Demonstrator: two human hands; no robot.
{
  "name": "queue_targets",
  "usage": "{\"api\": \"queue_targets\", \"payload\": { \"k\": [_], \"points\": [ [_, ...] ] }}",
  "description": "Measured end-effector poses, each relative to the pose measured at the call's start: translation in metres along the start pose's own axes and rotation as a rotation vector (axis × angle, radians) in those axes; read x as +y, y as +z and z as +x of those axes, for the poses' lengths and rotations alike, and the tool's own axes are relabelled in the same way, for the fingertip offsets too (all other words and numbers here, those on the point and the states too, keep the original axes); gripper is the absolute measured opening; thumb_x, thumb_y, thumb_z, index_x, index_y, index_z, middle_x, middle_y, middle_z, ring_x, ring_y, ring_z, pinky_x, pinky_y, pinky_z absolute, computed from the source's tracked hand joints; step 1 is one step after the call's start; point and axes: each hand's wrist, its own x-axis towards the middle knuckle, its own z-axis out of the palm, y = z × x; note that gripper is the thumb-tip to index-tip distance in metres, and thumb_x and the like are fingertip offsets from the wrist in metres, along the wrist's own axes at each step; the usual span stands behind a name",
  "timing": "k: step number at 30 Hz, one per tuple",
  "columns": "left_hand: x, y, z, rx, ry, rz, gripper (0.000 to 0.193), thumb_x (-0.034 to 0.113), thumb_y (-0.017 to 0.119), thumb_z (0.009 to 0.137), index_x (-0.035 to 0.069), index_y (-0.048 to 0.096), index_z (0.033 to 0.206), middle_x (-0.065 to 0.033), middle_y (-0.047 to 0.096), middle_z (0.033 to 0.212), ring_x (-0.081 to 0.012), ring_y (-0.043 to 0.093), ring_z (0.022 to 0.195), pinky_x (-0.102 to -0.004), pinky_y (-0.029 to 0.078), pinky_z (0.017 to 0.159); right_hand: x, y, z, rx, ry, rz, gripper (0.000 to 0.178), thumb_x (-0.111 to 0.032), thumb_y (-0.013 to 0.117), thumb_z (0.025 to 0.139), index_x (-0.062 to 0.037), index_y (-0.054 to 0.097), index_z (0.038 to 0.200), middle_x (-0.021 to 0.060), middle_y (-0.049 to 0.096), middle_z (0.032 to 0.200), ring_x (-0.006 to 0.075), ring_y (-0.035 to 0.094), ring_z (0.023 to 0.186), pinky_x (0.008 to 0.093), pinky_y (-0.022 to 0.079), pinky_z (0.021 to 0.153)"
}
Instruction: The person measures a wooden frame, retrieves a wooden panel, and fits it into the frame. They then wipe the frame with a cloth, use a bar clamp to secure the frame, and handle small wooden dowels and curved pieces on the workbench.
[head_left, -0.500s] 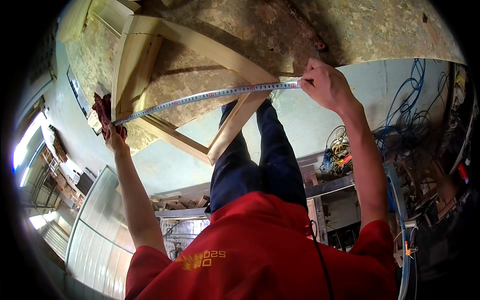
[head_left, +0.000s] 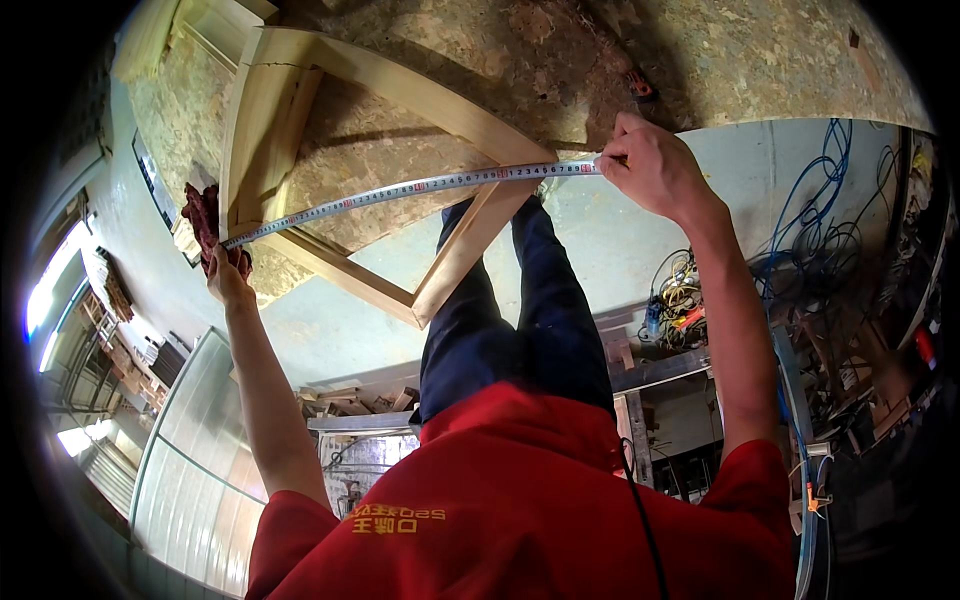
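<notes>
A wooden frame (head_left: 440, 105) with four pale bars lies on the mottled worktable, its near corner jutting past the edge. Diagonally across it, from its left corner to past its right one, stretches a tape measure's metal blade (head_left: 405, 190). My left hand (head_left: 230, 276) is closed on the blade's left end at the frame's left corner, against a crumpled dark red cloth (head_left: 203, 215). Beyond the right corner, my right hand (head_left: 655, 168) pinches the blade between thumb and fingers. Its other fingers are curled in. The tape's case cannot be made out.
The mottled worktable (head_left: 770, 60) reaches across the far side. A dark tool with an orange-marked end (head_left: 640, 86) lies beyond my right hand. More wooden pieces (head_left: 225, 30) rest at the far left. Blue hoses (head_left: 825, 190) and coiled cables (head_left: 680, 290) are on the right.
The frame, the cloth and my left hand sit very slightly further left and up in the view. Both hands keep their hold on the tape blade.
</notes>
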Motion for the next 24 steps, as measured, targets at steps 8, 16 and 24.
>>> {"api": "queue_targets", "payload": {
  "k": [8, 16, 24],
  "points": [
    [0.001, 0.0, 0.001, 0.039, -0.004, 0.011, 0.025, 0.028, 0.067, 0.103, 0.006, 0.073, 0.114, -0.0063, 0.076, 0.085, -0.0127, 0.07, 0.069, -0.0255, 0.054, 0.057, -0.004, -0.003, 0.002, -0.014, 0.02, -0.016, 0.019, -0.023, 0.069, 0.092, -0.0069, 0.079, 0.09, 0.0085, 0.061, 0.095, 0.0289, 0.066, 0.094, 0.0415, 0.053, 0.083],
    [-0.002, -0.011, 0.007, -0.046, -0.003, 0.02, 0.027, 0.027, 0.067, 0.104, 0.005, 0.072, 0.118, -0.0061, 0.077, 0.088, -0.0128, 0.072, 0.074, -0.0253, 0.053, 0.059, -0.006, -0.006, 0.004, -0.023, 0.014, 0.019, 0.019, -0.021, 0.069, 0.092, -0.0047, 0.079, 0.091, 0.01, 0.06, 0.094, 0.0295, 0.065, 0.09, 0.0419, 0.052, 0.08],
    [-0.001, -0.013, 0.008, -0.053, -0.075, -0.074, 0.027, 0.025, 0.069, 0.102, 0.004, 0.07, 0.12, -0.0067, 0.077, 0.09, -0.015, 0.073, 0.076, -0.0273, 0.053, 0.061, -0.009, -0.008, 0.006, -0.063, 0.044, 0.008, 0.02, -0.022, 0.068, 0.093, -0.0051, 0.079, 0.09, 0.0108, 0.061, 0.096, 0.0316, 0.065, 0.093, 0.043, 0.052, 0.082]
  ]
}}
